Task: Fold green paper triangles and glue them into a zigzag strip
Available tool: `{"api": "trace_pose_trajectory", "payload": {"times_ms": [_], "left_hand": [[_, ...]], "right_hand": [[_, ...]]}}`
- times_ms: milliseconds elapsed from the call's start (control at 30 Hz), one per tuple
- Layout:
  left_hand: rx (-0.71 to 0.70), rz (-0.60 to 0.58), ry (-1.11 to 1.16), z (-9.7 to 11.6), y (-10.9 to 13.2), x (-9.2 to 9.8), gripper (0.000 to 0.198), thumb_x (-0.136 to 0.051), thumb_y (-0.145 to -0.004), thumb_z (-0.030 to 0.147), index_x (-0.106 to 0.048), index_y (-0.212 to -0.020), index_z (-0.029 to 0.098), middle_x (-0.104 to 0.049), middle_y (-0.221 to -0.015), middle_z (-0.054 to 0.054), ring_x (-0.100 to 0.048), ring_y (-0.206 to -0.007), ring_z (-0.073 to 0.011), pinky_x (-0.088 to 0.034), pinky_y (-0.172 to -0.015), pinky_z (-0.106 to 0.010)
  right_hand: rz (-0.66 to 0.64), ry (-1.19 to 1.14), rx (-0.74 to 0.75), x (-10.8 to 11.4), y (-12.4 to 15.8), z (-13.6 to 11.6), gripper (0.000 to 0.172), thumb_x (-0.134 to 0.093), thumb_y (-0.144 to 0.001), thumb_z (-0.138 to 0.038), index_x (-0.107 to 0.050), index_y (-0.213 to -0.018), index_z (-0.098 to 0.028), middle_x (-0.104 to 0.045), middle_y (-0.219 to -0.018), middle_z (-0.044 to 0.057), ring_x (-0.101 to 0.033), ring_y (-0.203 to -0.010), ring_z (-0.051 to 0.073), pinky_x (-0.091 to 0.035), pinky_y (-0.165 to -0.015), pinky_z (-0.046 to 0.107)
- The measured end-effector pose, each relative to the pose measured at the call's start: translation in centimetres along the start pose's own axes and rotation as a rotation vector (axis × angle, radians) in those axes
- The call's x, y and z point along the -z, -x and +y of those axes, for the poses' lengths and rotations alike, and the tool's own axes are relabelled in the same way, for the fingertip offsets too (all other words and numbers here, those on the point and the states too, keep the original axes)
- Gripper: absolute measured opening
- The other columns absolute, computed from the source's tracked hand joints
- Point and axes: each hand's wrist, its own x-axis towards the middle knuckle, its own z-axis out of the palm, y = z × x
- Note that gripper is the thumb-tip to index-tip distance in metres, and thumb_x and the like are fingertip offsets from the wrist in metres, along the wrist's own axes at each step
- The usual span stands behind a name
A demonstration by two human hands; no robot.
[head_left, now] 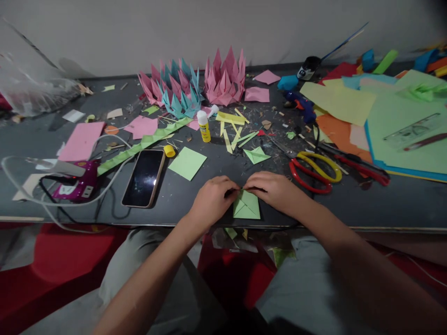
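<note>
A small green folded paper (247, 208) with diagonal creases lies near the table's front edge. My left hand (217, 197) pinches its upper left corner. From the other side, my right hand (268, 188) has its fingertips closed on the paper's top edge, close to the left fingertips. The fingers hide that top edge. Up and to the left rests a flat green paper square (187, 163). A green folded paper piece (257, 155) sits just beyond my right hand. Farther back a yellow glue stick (204, 126) with a white cap stands upright.
Pink paper flowers (225, 79) and a blue one (182, 97) stand by the wall. A phone (144, 178) and purple power strip (78, 181) with cables lie left. Scissors (314, 172), a glue gun (303, 104) and stacked coloured paper (405, 144) are right. Paper scraps litter the table.
</note>
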Motion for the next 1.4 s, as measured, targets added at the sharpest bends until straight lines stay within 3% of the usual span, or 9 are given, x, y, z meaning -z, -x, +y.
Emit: {"api": "trace_pose_trajectory", "payload": {"times_ms": [267, 633, 867, 1033, 1400], "left_hand": [[-0.136, -0.002, -0.197, -0.3, 0.4, -0.5, 0.013, -0.050, -0.086, 0.018, -0.063, -0.085, 0.016, -0.061, -0.083, -0.003, -0.055, -0.079, -0.0163, -0.044, -0.073, -0.030], [-0.272, -0.065, -0.333, -0.5, 0.8, 0.3, 0.018, -0.047, -0.088, 0.016, -0.062, -0.096, 0.017, -0.059, -0.088, -0.004, -0.055, -0.080, -0.0166, -0.046, -0.073, -0.030], [-0.214, 0.065, -0.257, -0.8, 1.4, 0.1, 0.017, -0.049, -0.088, 0.022, -0.059, -0.097, 0.014, -0.061, -0.091, -0.005, -0.056, -0.083, -0.0167, -0.048, -0.076, -0.031], [-0.268, 0.027, -0.404, -0.7, 1.8, -0.2, 0.017, -0.048, -0.088, 0.018, -0.060, -0.100, 0.017, -0.061, -0.094, -0.004, -0.054, -0.082, -0.0183, -0.046, -0.072, -0.032], [-0.206, 0.022, -0.352, -0.4, 2.1, -0.4, 0.013, -0.049, -0.087, 0.017, -0.060, -0.092, 0.016, -0.062, -0.095, -0.002, -0.053, -0.083, -0.0174, -0.043, -0.075, -0.031]], "right_hand": [[-0.084, 0.011, 0.046, 0.6, 0.8, -0.1, 0.016, -0.051, -0.084, -0.014, -0.066, -0.088, -0.018, -0.066, -0.091, 0.005, -0.059, -0.085, 0.016, -0.048, -0.076, 0.029], [-0.067, 0.036, 0.081, 0.3, 1.0, 0.1, 0.018, -0.049, -0.085, -0.016, -0.067, -0.089, -0.015, -0.064, -0.091, 0.007, -0.059, -0.084, 0.017, -0.048, -0.075, 0.030], [-0.066, 0.049, 0.083, 0.3, 1.0, 0.1, 0.019, -0.048, -0.086, -0.016, -0.067, -0.089, -0.016, -0.063, -0.090, 0.007, -0.058, -0.084, 0.017, -0.048, -0.074, 0.031], [-0.065, 0.038, 0.075, 0.3, 0.9, 0.2, 0.020, -0.048, -0.086, -0.017, -0.067, -0.087, -0.017, -0.064, -0.089, 0.006, -0.058, -0.082, 0.017, -0.048, -0.075, 0.032], [-0.062, 0.016, 0.062, 0.4, 0.9, 0.1, 0.017, -0.050, -0.085, -0.015, -0.067, -0.084, -0.017, -0.064, -0.089, 0.005, -0.059, -0.083, 0.016, -0.047, -0.075, 0.029]]}}
